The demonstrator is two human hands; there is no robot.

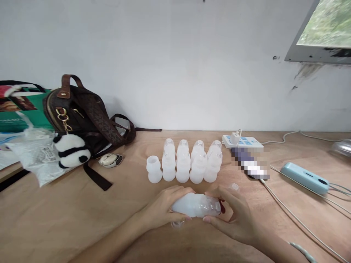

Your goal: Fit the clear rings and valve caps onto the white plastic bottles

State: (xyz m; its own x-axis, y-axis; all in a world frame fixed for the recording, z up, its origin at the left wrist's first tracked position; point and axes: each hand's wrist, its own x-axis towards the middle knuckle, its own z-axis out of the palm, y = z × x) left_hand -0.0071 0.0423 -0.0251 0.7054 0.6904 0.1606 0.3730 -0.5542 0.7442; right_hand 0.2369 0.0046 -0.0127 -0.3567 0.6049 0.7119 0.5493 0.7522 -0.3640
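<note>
Both my hands hold one small translucent white bottle (196, 205) lying sideways just above the wooden table (82, 219). My left hand (161, 208) wraps the frosted base end, and my right hand (233, 213) grips the clear cap end. Behind them stands a cluster of several matching bottles (189, 162) with clear caps on, in two rows. One uncapped bottle (154, 168) stands at the left end of the cluster. A loose clear cap (234, 187) lies beside my right hand.
A brown handbag (82, 117) with a panda plush (71, 149) sits at the left, beside plastic bags (33, 153) and a small mouse-like gadget (110, 160). A power strip (241, 141), cables and a light-blue device (304, 177) lie at the right.
</note>
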